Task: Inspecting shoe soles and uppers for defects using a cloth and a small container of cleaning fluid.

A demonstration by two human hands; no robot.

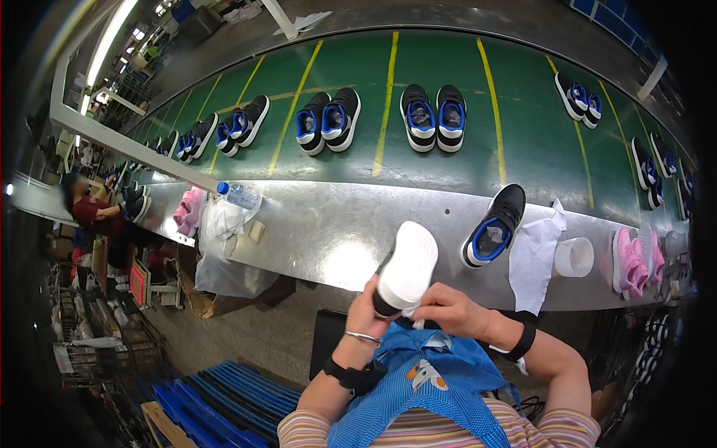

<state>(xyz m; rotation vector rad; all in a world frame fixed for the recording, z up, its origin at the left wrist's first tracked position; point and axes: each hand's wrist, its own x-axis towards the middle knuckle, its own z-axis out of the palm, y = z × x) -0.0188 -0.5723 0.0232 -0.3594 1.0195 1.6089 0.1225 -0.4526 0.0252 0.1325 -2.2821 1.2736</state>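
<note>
Both hands hold one shoe sole-up just above the person's blue apron. The left hand has its fingers curled shut around the shoe's dark heel end, and the right hand closes its fingers on the same end from the other side, with a scrap of white cloth pinched between them. The white sole points up and away from the fingers toward the steel desk. Just beyond the right fingers a matching black and blue shoe lies on the desk, beside a white sheet and a white cup. Farther off, pairs of shoes ride the green conveyor.
</note>
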